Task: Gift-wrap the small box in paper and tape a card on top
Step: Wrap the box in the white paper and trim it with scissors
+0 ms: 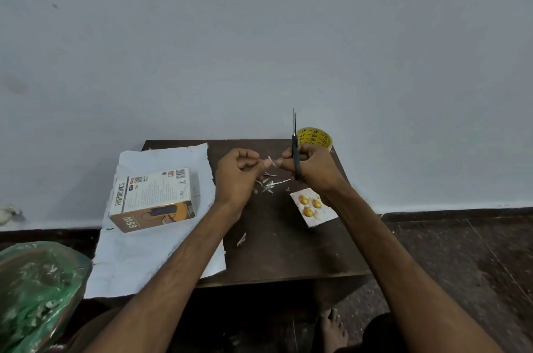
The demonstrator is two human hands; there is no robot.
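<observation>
Left hand [238, 176] pinches white scrap [271, 160] above table [274, 254]; right hand [314, 171] grips scissors [294, 139], blades up. Box [153, 198] lies on paper [173, 158].

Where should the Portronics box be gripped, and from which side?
Span the Portronics box across its short width, thumb on the near 65W face, fingers over the far long edge, coming from above with the left hand. It lies flat on the white paper, broad face up, nothing on top; that hand first has to drop its paper scrap.

The right grip [313, 172] holds scissors [294, 136] upright; left grip [238, 176] pinches a white scrap [271, 161].
</observation>
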